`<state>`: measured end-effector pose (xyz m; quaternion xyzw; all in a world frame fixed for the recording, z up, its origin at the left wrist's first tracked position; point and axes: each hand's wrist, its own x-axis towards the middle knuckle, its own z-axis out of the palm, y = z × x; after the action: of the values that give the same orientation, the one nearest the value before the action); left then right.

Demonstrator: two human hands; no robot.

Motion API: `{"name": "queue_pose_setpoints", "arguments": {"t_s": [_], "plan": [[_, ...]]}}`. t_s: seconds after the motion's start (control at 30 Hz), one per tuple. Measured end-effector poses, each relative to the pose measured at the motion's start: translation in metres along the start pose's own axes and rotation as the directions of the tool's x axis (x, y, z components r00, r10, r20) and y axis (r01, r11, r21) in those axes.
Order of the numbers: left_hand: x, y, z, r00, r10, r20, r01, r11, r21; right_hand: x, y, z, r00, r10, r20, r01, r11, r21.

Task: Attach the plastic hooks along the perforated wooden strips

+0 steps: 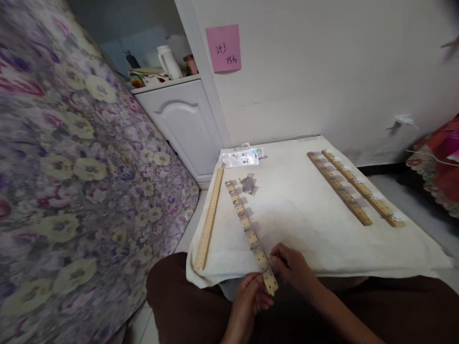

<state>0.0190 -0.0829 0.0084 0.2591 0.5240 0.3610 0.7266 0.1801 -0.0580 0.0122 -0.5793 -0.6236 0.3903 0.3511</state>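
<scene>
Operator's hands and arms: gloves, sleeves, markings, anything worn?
Left hand and right hand: both ungloved. No sleeve, watch, cable or marking shows on the visible forearms. Fingers are too small and partly hidden to rule out rings. Only other clothing visible on the wearer: plain dark brown cloth over the legs.

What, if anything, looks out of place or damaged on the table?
Nothing looks spilled or broken. Mildly odd: the held strip pokes past the near edge of the cloth, though the left hand grips that end. The grey heap beside its far end looks loose, its pieces too small to check.
</scene>
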Motion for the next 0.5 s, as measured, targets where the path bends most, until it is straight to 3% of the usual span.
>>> {"name": "queue_pose_setpoints", "arguments": {"t_s": [0.1,0.27,0.33,0.4,0.5], "plan": [[-0.001,0.000,-0.001,1.000,0.011,0.015,-0.010,1.000,-0.008,-0.001,0.002,-0.002,0.998,0.054,0.020,-0.054,0.997,0.049],[-0.002,-0.004,-0.006,0.999,-0.004,0.044,0.004,1.000,-0.015,-0.013,0.008,-0.020,0.993,0.057,-0.101,-0.057,0.998,0.000],[0.001,-0.008,-0.009,0.999,0.007,0.047,-0.006,1.000,-0.004,-0.024,0.013,-0.023,0.986,0.164,-0.004,-0.162,0.979,0.121],[0.006,-0.014,-0.015,0.999,0.015,0.048,-0.016,1.000,0.020,-0.037,0.018,-0.018,0.940,0.283,0.189,-0.328,0.900,0.286],[0.018,-0.025,-0.025,0.999,-0.007,0.043,0.003,0.996,0.091,-0.051,0.024,0.000,0.894,0.288,0.343,-0.419,0.807,0.416]]}}
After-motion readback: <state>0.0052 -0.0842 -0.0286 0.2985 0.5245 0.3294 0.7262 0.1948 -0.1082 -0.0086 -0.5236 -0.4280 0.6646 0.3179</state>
